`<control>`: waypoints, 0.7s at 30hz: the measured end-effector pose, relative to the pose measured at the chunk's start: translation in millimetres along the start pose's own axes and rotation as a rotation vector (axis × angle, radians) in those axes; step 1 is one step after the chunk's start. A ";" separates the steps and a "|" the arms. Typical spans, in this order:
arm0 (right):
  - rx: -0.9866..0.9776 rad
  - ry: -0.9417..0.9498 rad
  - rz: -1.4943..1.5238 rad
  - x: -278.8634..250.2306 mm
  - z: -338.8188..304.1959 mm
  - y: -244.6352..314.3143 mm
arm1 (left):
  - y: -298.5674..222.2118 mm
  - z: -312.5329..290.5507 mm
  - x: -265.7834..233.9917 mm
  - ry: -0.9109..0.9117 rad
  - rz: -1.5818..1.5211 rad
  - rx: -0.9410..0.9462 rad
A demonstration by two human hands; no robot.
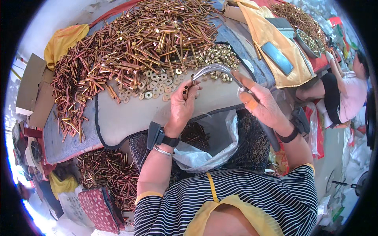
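Note:
My left hand is closed around a few long brass-coloured bolts, their round ends showing beside the fingers. My right hand, with tape on its fingers, grips a curved silvery metal tool, smeared by motion. The tool arches over to the bolts in my left hand; whether it touches them I cannot tell. Just beyond the hands lie loose flat washers and a heap of brass-coloured nuts. A large pile of long bolts covers the far side of the table.
An open white sack sits at my lap, with bolts inside. More bolts are heaped low at the left. A phone lies on yellow cloth at the right. Another person works at the far right.

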State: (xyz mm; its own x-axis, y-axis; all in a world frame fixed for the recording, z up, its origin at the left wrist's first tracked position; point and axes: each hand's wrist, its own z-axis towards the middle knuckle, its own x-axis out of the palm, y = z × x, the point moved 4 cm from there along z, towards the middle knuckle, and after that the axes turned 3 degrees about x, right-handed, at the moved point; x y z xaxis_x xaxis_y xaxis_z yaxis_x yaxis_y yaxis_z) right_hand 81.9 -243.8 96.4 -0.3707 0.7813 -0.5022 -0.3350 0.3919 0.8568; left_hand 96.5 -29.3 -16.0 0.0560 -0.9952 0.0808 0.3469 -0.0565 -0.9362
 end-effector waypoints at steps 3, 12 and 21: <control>-0.014 -0.026 -0.039 -0.4 -1.1 -1.1 | 1.4 -0.3 -0.4 -0.006 0.013 0.017; -0.183 -0.062 -0.199 0.3 -0.2 2.6 | 1.7 0.6 -0.8 -0.006 0.015 0.016; -0.214 -0.103 -0.224 -1.7 1.7 4.6 | 2.6 0.3 -1.2 0.020 0.045 0.004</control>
State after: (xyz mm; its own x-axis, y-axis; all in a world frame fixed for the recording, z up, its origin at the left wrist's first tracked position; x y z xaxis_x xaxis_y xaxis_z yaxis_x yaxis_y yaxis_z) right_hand 82.5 -242.5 101.3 -0.1808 0.7365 -0.6519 -0.5769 0.4574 0.6768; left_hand 97.6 -28.3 -18.4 0.0528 -0.9981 0.0312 0.3482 -0.0109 -0.9373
